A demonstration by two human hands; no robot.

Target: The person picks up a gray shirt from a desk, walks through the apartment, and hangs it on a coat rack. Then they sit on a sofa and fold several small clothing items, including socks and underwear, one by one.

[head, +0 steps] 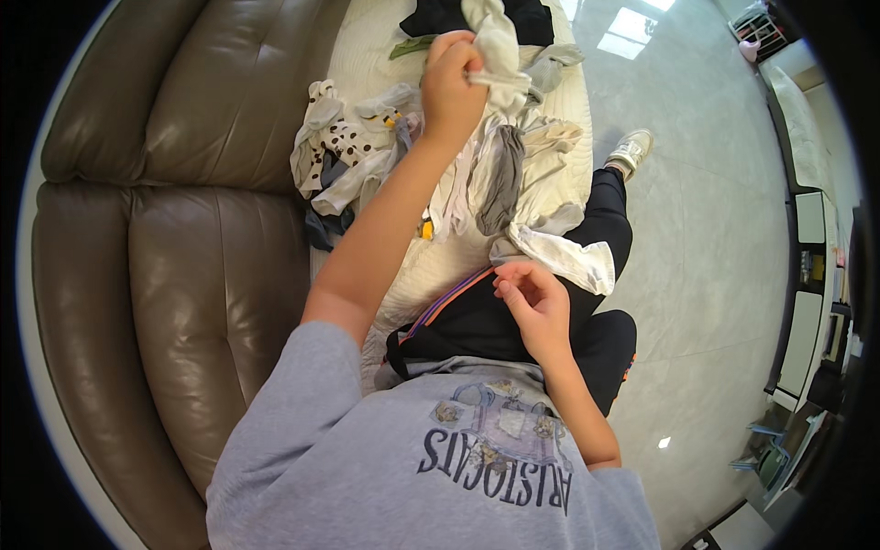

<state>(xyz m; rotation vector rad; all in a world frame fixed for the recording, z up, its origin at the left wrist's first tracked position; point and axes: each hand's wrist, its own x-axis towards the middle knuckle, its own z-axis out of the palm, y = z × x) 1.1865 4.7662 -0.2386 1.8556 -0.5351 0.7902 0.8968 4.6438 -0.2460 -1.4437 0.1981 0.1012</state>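
Observation:
My left hand (454,89) reaches far forward over the cream quilted cover, its fingers closed on a white sock (507,80) that is blurred at the cuff. Just beyond it lie a pale sock (493,34) and a folded black garment (524,26). My right hand (536,302) hovers over my lap, loosely curled, with nothing visible in it. Near its fingertips, a white sock (567,256) is draped across my thigh. Between my hands are a grey sock (504,180) and several cream and white socks (550,155). My left forearm hides part of the pile.
At left are polka-dotted socks (347,143) and a dark sock (326,228), beside the brown leather sofa (206,103). A green cloth item (412,47) lies near the black garment. Grey tiled floor (701,240) runs along the right, with a cabinet (801,344) farther off.

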